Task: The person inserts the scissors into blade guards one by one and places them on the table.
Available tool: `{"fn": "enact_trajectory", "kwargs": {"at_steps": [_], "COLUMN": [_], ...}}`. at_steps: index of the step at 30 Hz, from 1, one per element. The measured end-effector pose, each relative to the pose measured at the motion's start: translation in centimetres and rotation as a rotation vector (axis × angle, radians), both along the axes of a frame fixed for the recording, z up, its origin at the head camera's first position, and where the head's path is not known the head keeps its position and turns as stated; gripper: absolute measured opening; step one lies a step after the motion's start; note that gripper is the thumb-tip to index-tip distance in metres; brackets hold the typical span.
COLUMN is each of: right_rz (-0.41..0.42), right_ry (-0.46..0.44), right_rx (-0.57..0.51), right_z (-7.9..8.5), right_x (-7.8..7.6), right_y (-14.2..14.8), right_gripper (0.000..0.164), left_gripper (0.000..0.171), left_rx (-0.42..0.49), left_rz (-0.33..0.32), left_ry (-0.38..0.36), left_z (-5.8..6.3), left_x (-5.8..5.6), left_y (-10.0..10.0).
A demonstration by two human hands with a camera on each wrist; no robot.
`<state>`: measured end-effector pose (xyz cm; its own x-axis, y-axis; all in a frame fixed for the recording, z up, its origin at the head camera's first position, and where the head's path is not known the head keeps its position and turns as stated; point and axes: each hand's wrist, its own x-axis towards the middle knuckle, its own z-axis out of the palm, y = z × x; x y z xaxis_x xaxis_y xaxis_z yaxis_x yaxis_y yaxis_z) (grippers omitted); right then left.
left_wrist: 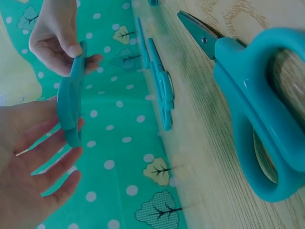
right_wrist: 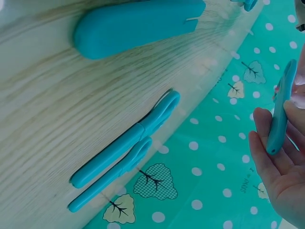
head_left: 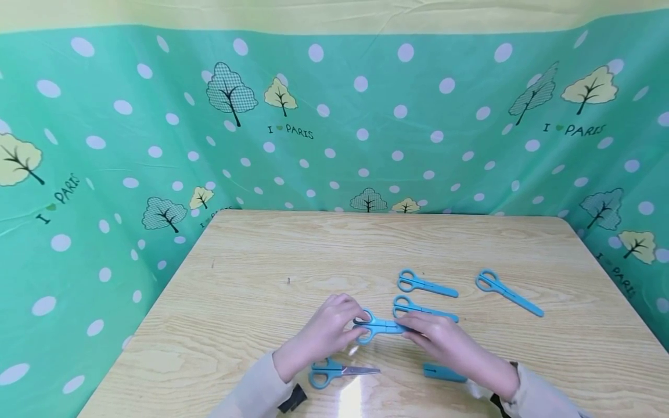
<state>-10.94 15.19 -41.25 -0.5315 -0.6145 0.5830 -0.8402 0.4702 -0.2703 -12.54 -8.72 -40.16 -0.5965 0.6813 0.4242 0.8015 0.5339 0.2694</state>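
Observation:
Between my hands, a pair of blue scissors (head_left: 384, 327) in a blue cover is held over the table. My left hand (head_left: 330, 328) pinches the finger loops, its other fingers spread in the left wrist view. At the covered blade end, my right hand (head_left: 444, 339) holds the blue cover (right_wrist: 280, 119) between thumb and fingers. Below my left hand lies another pair of scissors (head_left: 325, 373), its metal blades bare and pointing right. A loose blue cover (head_left: 443, 373) rests on the wood under my right wrist.
Two covered pairs of scissors, a farther one (head_left: 428, 286) and a nearer one (head_left: 418, 307), lie just beyond my right hand. Another covered pair (head_left: 509, 292) lies farther right. A green patterned cloth (head_left: 360, 110) hangs behind the wooden table (head_left: 251, 261).

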Motion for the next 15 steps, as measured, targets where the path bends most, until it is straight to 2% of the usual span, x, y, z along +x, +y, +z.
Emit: {"fn": "enact_trajectory", "kwargs": {"at_steps": [7, 15], "right_rz": [-0.011, -0.033], "right_ry": [-0.009, -0.017], "right_rx": [-0.011, 0.005], "right_z": [-0.3, -0.7], "right_x": [-0.1, 0.0], "right_y": [0.5, 1.2], "right_gripper": [0.027, 0.028], "left_gripper": [0.017, 0.018], "left_rx": [0.083, 0.099], "left_rz": [-0.024, -0.011], "left_ry": [-0.025, -0.032], "left_z": [0.0, -0.3], "left_x": [0.1, 0.2], "left_y": [-0.5, -1.3]}}
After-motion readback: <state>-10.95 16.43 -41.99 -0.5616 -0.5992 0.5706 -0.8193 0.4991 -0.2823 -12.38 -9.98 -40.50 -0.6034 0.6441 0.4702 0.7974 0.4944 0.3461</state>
